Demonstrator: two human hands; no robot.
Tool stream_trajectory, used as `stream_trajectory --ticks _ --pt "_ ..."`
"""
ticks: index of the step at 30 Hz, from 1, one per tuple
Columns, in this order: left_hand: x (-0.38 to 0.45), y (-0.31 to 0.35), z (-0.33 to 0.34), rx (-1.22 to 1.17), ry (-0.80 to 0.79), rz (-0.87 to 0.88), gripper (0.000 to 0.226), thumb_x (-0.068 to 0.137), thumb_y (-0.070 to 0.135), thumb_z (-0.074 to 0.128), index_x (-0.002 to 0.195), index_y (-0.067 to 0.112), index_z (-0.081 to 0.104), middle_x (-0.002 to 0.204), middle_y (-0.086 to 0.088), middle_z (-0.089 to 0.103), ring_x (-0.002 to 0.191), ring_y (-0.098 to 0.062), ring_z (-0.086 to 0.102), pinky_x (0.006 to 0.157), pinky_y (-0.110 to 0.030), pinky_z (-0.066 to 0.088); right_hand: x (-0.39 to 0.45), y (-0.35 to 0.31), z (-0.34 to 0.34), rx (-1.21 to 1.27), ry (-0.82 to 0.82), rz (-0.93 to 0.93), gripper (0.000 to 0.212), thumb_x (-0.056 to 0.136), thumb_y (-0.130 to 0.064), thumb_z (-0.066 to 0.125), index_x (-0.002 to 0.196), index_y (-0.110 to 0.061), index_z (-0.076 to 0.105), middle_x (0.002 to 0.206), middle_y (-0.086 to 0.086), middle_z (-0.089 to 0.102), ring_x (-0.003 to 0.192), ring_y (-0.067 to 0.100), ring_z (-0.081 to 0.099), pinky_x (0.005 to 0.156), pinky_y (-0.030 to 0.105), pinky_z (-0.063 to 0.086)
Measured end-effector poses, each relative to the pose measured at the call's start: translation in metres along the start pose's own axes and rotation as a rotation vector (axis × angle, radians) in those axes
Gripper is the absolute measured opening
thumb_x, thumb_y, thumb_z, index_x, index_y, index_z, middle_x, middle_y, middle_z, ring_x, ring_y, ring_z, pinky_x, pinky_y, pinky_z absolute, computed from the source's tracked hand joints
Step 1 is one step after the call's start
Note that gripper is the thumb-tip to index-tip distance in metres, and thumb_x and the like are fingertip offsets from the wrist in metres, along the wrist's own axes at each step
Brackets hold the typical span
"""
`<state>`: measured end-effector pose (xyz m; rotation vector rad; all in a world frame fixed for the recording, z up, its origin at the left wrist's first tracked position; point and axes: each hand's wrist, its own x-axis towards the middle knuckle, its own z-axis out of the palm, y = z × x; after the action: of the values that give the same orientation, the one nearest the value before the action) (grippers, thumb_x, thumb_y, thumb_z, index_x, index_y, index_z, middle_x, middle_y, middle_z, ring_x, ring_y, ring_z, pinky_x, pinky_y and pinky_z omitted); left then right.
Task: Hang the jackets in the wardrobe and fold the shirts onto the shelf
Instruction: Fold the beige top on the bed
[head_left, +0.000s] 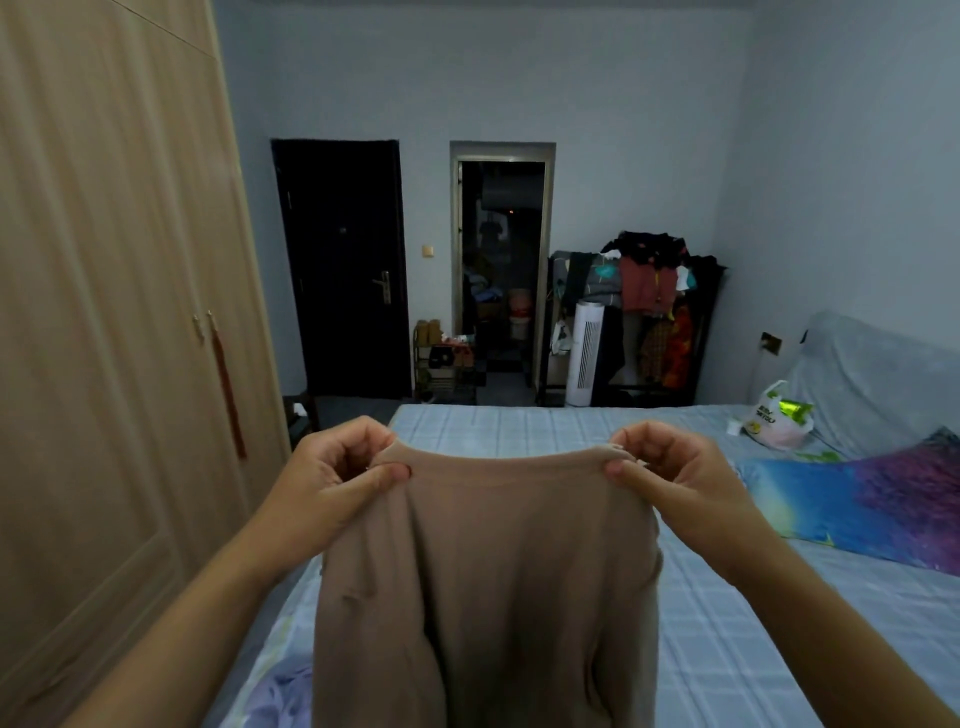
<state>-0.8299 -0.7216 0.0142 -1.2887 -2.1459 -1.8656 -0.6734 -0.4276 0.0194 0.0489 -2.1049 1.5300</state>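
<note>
A beige-brown shirt (493, 571) hangs in front of me above the bed, held up by its top edge. My left hand (337, 467) pinches the top left corner between thumb and fingers. My right hand (670, 467) pinches the top right corner the same way. The cloth drops straight down and runs out of view at the bottom. The tall light-wood wardrobe (104, 312) stands to my left with its doors closed. No shelf is in view.
The bed (727, 649) with a pale checked sheet lies below, with a colourful pillow (857, 499) and a plastic bag (776, 418) at right. A pale lilac garment (283, 696) lies at the bed's near left. A laden clothes rack (644, 312), white tower fan (587, 353) and dark door (343, 270) stand beyond.
</note>
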Motion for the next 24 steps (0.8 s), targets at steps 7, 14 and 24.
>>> stream_trajectory --ticks 7,14,24 --pt "0.01 -0.015 -0.005 0.009 -0.055 -0.157 0.028 0.077 0.043 0.076 0.087 0.017 0.071 0.082 -0.01 0.071 0.073 -0.013 0.064 0.062 -0.021 0.05 0.013 0.01 0.004 0.007 -0.034 0.114 0.005 0.088 -0.017 0.071 0.09 -0.013 0.069 0.078 0.004 0.071 0.072 0.013 0.066 0.063 0.022 0.054" --pt "0.061 -0.032 0.042 0.394 0.399 -0.39 0.015 0.08 0.026 0.071 0.07 0.015 0.069 0.068 0.003 0.068 0.067 -0.01 0.062 0.05 -0.017 0.041 0.082 0.047 0.07 -0.213 0.297 0.324 0.016 0.082 -0.019 0.074 0.069 -0.014 0.067 0.07 0.005 0.069 0.071 0.019 0.065 0.064 0.034 0.054" --pt "0.025 -0.008 0.089 0.267 0.382 -0.151 0.014 0.078 0.026 0.076 0.07 0.023 0.065 0.067 0.012 0.068 0.062 -0.002 0.064 0.053 -0.017 0.051 0.048 0.03 0.111 -0.067 0.247 0.102 0.014 0.08 -0.031 0.078 0.077 -0.022 0.068 0.07 -0.007 0.071 0.066 0.003 0.068 0.055 0.013 0.05"
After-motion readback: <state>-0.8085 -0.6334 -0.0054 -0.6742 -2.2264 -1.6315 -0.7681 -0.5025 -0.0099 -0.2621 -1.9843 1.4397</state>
